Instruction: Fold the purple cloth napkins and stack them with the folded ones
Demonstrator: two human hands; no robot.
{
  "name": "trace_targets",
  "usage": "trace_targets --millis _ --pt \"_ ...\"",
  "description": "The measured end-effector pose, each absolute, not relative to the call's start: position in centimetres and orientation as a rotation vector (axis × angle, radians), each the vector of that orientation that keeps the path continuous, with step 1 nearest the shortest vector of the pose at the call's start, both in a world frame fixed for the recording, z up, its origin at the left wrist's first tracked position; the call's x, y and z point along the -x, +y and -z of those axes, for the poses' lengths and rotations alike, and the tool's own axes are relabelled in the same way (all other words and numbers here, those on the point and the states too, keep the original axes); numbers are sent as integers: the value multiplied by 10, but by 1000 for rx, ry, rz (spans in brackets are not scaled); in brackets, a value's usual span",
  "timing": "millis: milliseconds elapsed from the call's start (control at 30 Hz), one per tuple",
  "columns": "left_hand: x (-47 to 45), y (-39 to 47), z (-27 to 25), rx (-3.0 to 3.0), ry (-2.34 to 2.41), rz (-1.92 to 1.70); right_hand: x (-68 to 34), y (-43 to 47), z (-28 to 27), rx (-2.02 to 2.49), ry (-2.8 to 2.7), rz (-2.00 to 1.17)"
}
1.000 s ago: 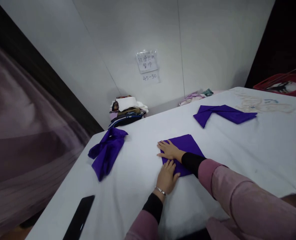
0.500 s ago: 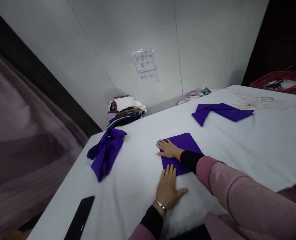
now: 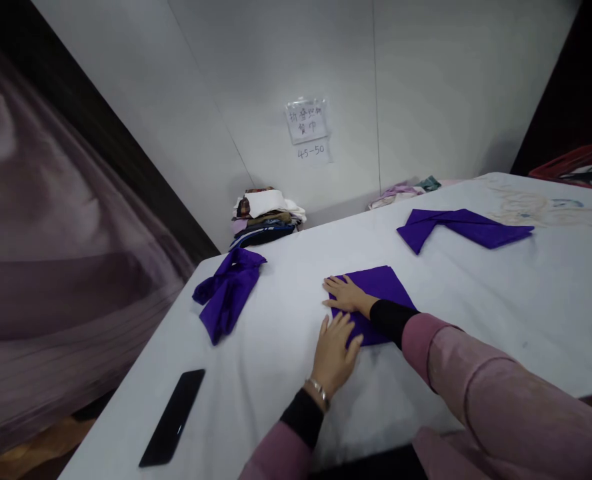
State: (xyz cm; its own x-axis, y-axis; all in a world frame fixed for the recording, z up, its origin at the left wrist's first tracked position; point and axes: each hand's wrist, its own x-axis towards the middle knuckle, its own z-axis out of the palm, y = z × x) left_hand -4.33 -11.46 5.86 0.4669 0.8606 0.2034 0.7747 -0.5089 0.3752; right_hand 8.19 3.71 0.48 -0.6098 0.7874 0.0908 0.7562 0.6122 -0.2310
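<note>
A folded purple cloth napkin lies flat on the white-covered table in front of me. Across its left part rests my right hand, palm down with fingers spread. My left hand, with a silver bracelet at the wrist, is at the napkin's near left corner; its fingers are apart and its fingertips overlap the edge. Whether the left palm presses on the table cannot be made out. Part of the napkin is hidden under my right hand and sleeve.
Left of my hands lies a crumpled purple cloth, with a black phone-like slab nearer me. A folded purple strip lies far right. Folded clothes are stacked by the wall. A red basket stands at the right.
My left hand has moved slightly up onto the napkin's near corner, its fingers a little more bent. My right hand stays on the napkin. The whole view has shifted slightly.
</note>
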Motion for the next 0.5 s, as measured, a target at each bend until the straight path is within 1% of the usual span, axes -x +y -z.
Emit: trace_targets --millis 100,167,300,500 --pt "25 -80 -49 -2383 1643 -639 -83 37 -5 1270 -2686 -232" --pt "15 -70 -34 -2294 1797 -602 -84 38 -3 1249 -2694 -221" --pt "8 -76 -8 -2285 1843 -438 -85 40 2 1205 -2678 -192" --pt "11 -83 -3 -2290 1883 -372 -84 42 3 1226 -2653 -223"
